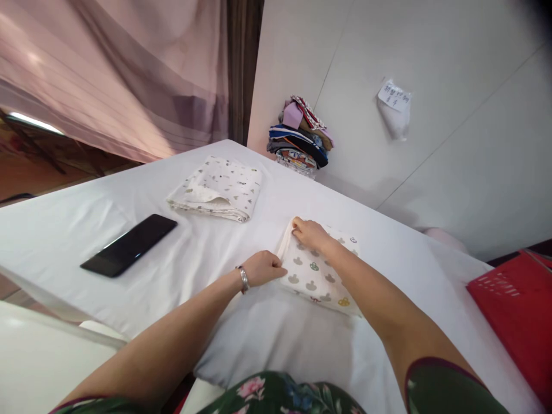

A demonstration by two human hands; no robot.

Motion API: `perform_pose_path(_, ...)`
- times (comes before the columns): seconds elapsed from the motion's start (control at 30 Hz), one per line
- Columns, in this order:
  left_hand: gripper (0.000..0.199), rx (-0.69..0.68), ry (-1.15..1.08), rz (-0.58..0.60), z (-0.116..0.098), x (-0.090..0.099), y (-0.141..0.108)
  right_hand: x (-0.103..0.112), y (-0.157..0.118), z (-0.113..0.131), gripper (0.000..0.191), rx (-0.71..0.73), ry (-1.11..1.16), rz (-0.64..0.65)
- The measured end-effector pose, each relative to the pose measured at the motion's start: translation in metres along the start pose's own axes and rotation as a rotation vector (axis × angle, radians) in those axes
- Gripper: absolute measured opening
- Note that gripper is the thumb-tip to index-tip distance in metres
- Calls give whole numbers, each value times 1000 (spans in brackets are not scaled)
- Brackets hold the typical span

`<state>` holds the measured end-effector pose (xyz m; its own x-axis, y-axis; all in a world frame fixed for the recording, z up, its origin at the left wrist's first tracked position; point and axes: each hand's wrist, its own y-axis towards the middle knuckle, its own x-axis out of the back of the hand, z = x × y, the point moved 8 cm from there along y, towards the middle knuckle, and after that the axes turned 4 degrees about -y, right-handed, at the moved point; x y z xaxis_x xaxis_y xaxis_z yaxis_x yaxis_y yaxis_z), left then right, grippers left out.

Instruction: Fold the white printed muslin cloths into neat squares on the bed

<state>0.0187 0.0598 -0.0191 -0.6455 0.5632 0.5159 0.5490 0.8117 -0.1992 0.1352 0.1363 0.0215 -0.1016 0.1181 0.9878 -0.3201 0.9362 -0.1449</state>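
Observation:
A white cloth printed with mushrooms [311, 275] lies folded into a rough square on the table in front of me. My left hand [263, 268], with a silver bracelet at the wrist, pinches the cloth's near left corner. At the far left corner my right hand [310, 234] grips the same edge, its forearm crossing over the cloth's right side and hiding part of it. Farther back to the left sits a second folded cloth [224, 187], white with small scattered prints, touched by neither hand.
A black phone or tablet [129, 246] rests on the white-covered table [198, 253] at left. Behind the table's far edge stands a pile of folded clothes [299, 135]. A labelled plastic packet [394, 112] is against the pale surface beyond. Something red [513, 310] lies at right; a pink curtain [150, 75] hangs at left.

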Motion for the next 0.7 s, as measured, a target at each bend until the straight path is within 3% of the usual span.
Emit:
perform_pose_path(0.23, 40, 40, -23, 18, 3, 0, 0, -5, 4, 0, 30, -3, 4, 18)
perform_pose_path(0.43, 39, 17, 27, 11, 1, -1, 0, -1, 11, -7, 37, 43, -76, 119)
perform_pose_path(0.7, 38, -15, 73, -2, -6, 1, -3, 0, 21, -2, 24, 130, -218, 175)
